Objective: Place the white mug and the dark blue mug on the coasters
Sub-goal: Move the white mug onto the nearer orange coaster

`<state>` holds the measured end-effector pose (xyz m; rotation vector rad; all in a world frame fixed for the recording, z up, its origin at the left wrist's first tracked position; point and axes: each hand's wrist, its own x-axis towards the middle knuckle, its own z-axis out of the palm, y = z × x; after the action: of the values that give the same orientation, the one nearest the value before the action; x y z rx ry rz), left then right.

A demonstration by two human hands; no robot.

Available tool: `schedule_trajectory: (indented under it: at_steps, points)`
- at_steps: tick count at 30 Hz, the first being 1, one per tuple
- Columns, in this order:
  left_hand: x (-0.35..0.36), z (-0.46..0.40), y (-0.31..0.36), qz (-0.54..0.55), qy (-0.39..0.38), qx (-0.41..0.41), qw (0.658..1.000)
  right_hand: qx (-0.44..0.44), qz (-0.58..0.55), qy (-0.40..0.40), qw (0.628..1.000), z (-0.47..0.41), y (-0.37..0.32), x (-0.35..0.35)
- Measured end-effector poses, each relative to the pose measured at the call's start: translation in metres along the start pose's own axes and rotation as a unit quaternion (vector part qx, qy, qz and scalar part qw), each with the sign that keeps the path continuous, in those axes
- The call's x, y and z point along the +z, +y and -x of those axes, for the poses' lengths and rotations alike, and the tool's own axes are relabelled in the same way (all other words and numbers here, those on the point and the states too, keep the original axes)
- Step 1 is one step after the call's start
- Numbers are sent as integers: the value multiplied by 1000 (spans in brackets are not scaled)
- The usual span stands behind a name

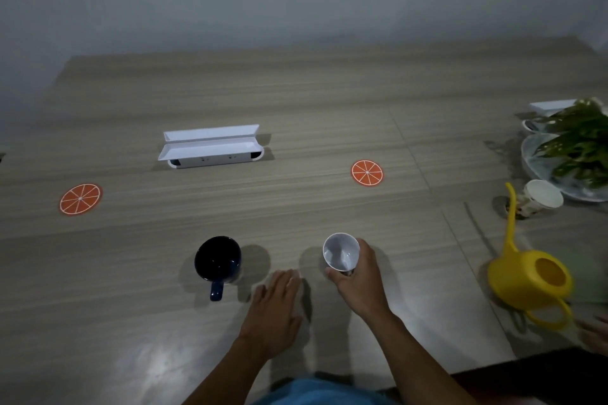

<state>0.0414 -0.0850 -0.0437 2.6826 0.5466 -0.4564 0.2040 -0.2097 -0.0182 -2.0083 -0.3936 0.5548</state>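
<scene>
The white mug (340, 250) is near the table's front, tilted a little, with my right hand (357, 279) wrapped around its right and near side. To its left, the dark blue mug (217, 259) stands upright, its handle pointing toward me. My left hand (274, 302) lies flat, fingers apart, between the two mugs and touches neither. One orange-slice coaster (367, 173) lies beyond the white mug. A second orange-slice coaster (80, 199) lies far to the left. Both coasters are bare.
A white open socket box (210, 146) sits at the table's middle back. At the right are a yellow watering can (529, 276), a tipped white cup (543, 196), a plant (579, 141) on a pale plate, and another person's hand (595, 335) at the edge.
</scene>
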Motion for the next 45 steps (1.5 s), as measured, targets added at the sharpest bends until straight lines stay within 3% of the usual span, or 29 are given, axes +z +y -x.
schedule_trajectory:
  at_steps: [4, 17, 25, 34, 41, 45]
  points:
    - [6, -6, -1, -31, -21, -8, 999, 0, 0, -4, 1000, 3, 2, -5]
    - [-9, -28, -3, 23, -65, -50, 996, -4, -2, 5, 1000, 6, 7, -3]
    - [-25, -53, 0, -8, -71, -8, 997, -11, 11, 15, 1000, 4, 11, -1]
    - [-50, -112, -3, 1, -90, -29, 996, -14, 10, 72, 997, -21, 5, -14]
    - [-52, -152, -10, 54, -32, -94, 994, 1, -12, 96, 995, -55, 4, -28]
    - [-44, -172, 5, 89, 38, -148, 984, 15, -11, 112, 993, -80, -3, -34]
